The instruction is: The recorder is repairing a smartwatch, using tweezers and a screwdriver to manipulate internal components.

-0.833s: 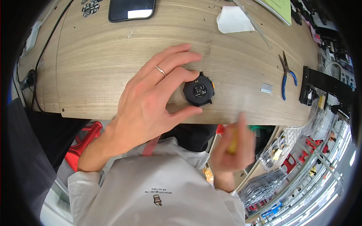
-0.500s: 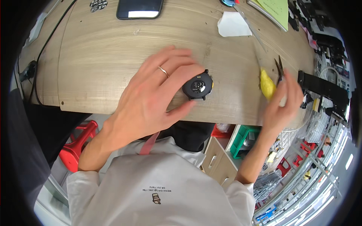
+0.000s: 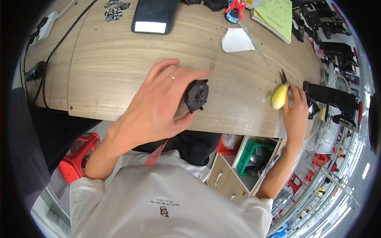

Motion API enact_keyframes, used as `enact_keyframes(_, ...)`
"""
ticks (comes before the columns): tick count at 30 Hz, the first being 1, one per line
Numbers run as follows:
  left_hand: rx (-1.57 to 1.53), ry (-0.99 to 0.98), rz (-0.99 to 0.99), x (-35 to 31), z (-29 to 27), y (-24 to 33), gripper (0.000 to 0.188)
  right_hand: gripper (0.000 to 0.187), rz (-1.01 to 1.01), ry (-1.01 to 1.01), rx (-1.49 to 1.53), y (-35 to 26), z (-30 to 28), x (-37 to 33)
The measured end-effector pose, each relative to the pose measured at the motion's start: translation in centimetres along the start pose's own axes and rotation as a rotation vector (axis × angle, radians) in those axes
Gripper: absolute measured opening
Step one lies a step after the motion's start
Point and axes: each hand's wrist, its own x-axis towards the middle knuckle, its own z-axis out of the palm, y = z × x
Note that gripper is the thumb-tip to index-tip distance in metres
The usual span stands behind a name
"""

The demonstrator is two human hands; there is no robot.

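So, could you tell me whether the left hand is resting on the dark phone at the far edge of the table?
No, the left hand grips a round black watch body, well apart from the phone.

Phone (image 3: 155, 16), green notepad (image 3: 278, 16), red stool (image 3: 77, 158), paper scrap (image 3: 237, 40).

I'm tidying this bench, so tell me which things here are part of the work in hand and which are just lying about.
In hand:
left hand on the round black watch body
right hand with the yellow-handled tool

Lying about:
phone
white paper scrap
green booklet
small toy car
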Motion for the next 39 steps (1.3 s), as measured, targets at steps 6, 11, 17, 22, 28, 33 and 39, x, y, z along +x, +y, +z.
enact_keyframes(6,-0.461,0.051,-0.082,-0.8,0.0,-0.6,0.066,0.031,0.023,0.307,0.011,2.7,1.5,1.5)
enact_keyframes(11,-0.807,-0.009,-0.088,-1.4,-0.3,-0.9,0.073,0.019,0.102,0.247,0.428,-4.2,-1.9,-1.6)
enact_keyframes(17,-0.778,-0.114,-0.144,-1.6,-0.9,-1.2,0.080,0.029,-0.426,0.033,0.547,-14.0,-1.9,-3.7)
enact_keyframes(22,-0.618,-0.211,-0.109,-1.0,-0.4,-1.6,0.085,0.030,-0.496,0.032,0.536,-16.2,-1.0,-4.2)
enact_keyframes(28,-0.661,-0.206,-0.181,-1.1,-0.6,-1.3,0.082,0.037,-0.498,0.141,0.565,-16.0,-0.6,-4.0)
enact_keyframes(33,-0.588,-0.210,-0.097,-0.9,-0.6,-1.6,0.081,0.042,-0.523,0.111,0.517,-15.9,-0.6,-4.4)
enact_keyframes(39,-0.532,-0.230,-0.092,-1.1,-0.7,-1.6,0.079,0.042,-0.542,0.081,0.491,-15.7,-1.1,-4.7)
